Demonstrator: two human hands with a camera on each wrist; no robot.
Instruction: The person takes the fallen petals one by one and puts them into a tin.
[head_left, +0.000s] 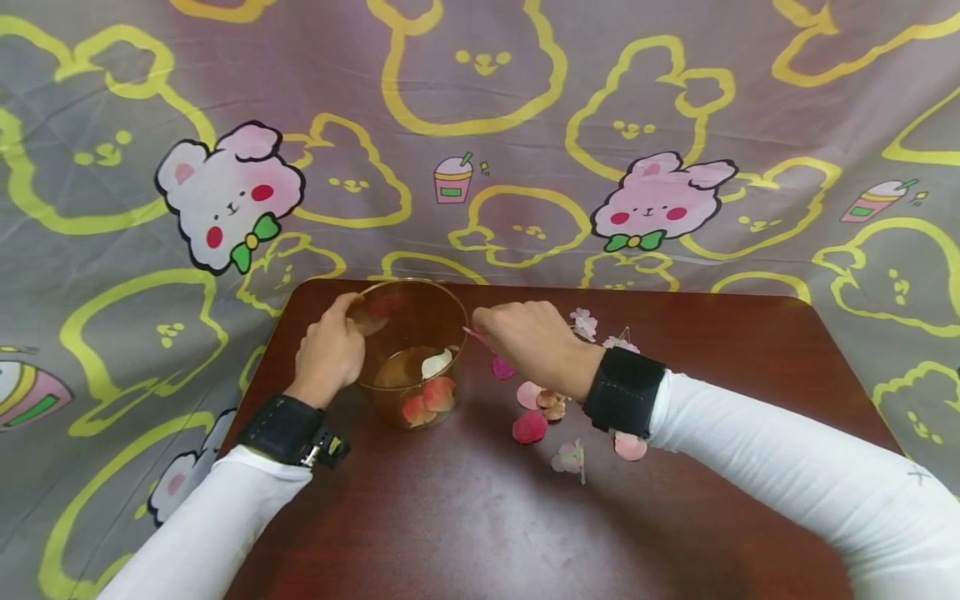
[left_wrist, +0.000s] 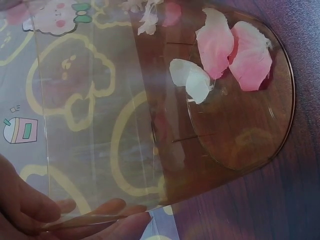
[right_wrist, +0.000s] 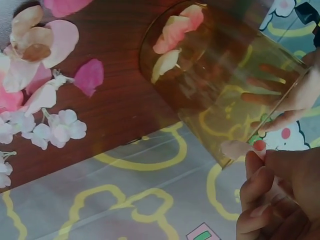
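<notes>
The left hand (head_left: 327, 354) is gripping the cup (head_left: 411, 354) holding three petals, the right hand (head_left: 528, 343) is pinching another petal (right_wrist: 236, 148) at its rim, and several loose petals (head_left: 529, 427) are remaining on the table (head_left: 720, 350).

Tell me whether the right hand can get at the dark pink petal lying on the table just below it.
Probably yes. The dark pink petal lies uncovered on the brown table, but the right hand already pinches a pale petal at the clear amber cup.

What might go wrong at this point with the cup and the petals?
The left hand grips the clear cup only by its rim, so it might tip and spill the petals inside. The right hand pinches a pale petal right at the rim; it could fall outside. Its wrist hangs over the loose petals on the table and may scatter them.
</notes>
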